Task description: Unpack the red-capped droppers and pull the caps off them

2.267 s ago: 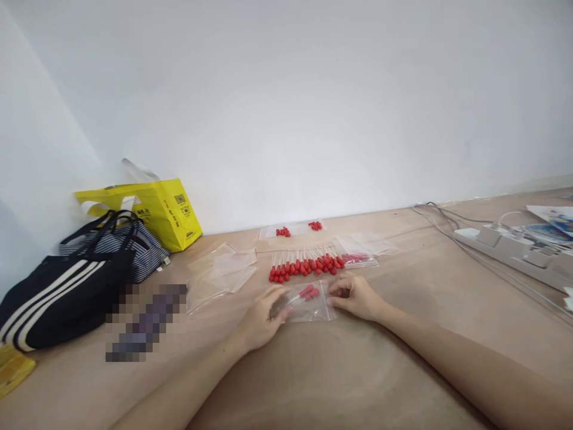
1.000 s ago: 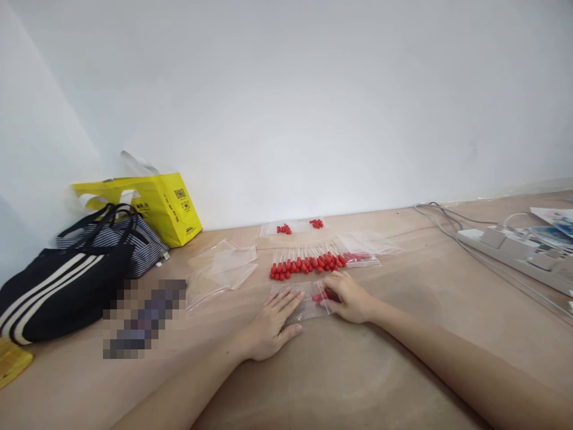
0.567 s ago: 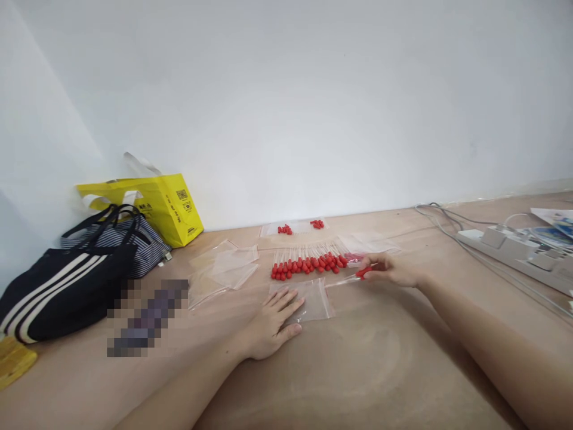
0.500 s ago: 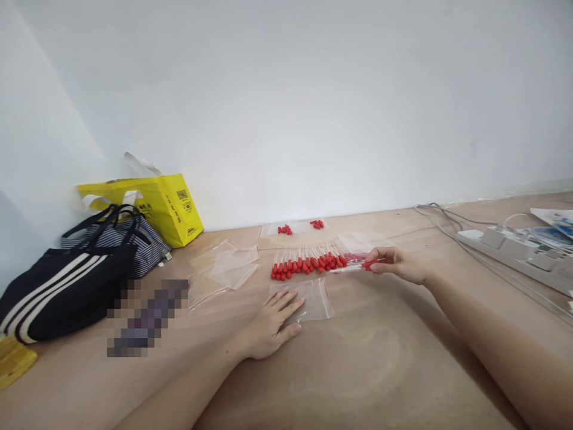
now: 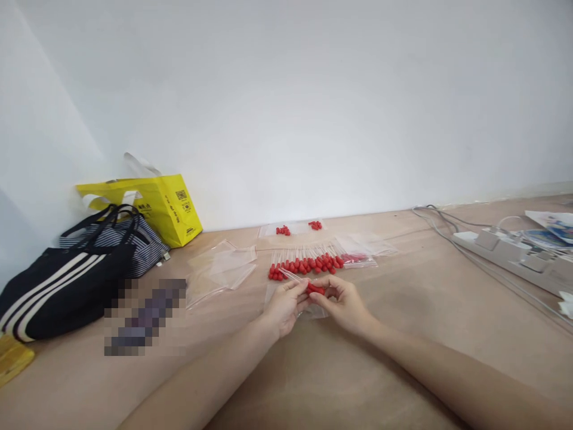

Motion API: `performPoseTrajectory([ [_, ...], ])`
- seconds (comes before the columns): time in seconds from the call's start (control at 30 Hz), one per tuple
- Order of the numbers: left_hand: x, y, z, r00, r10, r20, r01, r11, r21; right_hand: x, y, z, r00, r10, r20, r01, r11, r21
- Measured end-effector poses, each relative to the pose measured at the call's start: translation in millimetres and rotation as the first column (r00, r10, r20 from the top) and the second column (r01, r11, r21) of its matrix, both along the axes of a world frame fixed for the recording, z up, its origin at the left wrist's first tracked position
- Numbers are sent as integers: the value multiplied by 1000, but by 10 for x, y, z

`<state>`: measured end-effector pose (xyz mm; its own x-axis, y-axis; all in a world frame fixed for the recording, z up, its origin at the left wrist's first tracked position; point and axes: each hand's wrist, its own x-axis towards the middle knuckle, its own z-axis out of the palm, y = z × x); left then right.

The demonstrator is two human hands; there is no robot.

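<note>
My left hand (image 5: 286, 304) and my right hand (image 5: 342, 301) meet over a small clear zip bag (image 5: 273, 291) lying on the tan table. Together they pinch a red-bulbed dropper (image 5: 314, 289), its clear stem slanting up to the left. Just beyond the hands lies a row of several red-bulbed droppers (image 5: 307, 265). A filled clear bag (image 5: 358, 258) rests at the row's right end.
Empty clear bags (image 5: 219, 272) lie to the left. Two striped bags (image 5: 67, 286) and a yellow bag (image 5: 152, 209) sit at the far left. More red pieces in bags (image 5: 295, 227) lie by the wall. A power strip (image 5: 514, 254) with cables is at the right.
My right hand carried a dropper from the right end of the row back to the bag. My left hand lifted off the flat bag and joined in gripping it.
</note>
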<state>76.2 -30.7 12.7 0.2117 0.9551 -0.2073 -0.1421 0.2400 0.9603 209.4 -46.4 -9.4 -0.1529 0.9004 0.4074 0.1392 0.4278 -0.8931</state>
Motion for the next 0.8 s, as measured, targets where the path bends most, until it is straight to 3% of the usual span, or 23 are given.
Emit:
performPoseTrajectory([
  [0.1, -95, 87, 32, 991, 12, -131, -4, 998, 62, 40, -2, 28, 991, -55, 124, 50, 998, 40],
  [0.2, -384, 311, 191, 960, -35, -279, 64, 993, 97, 127, 32, 67, 928, -249, 276, 246, 968, 46],
  [0.27, -627, 514, 321, 922, 8, -386, 37, 993, 109, 183, 55, 75, 863, -329, 383, 348, 937, 20],
  [0.4, -972, 894, 453, 814, -34, -580, 55, 998, 18, 203, 64, 45, 784, -310, 538, 390, 920, -39],
  [0.63, -848, 1232, 318, 565, -125, -816, 66, 992, -106, 88, 51, 7, 744, -274, 610, 379, 924, -48],
  [0.7, -795, 1288, 284, 513, -144, -846, 87, 990, -115, 105, 71, -3, 768, -262, 585, 364, 930, -62],
  [0.8, -770, 1351, 238, 461, -119, -879, 116, 991, -74, 168, 119, -28, 871, -166, 463, 274, 945, -177],
])
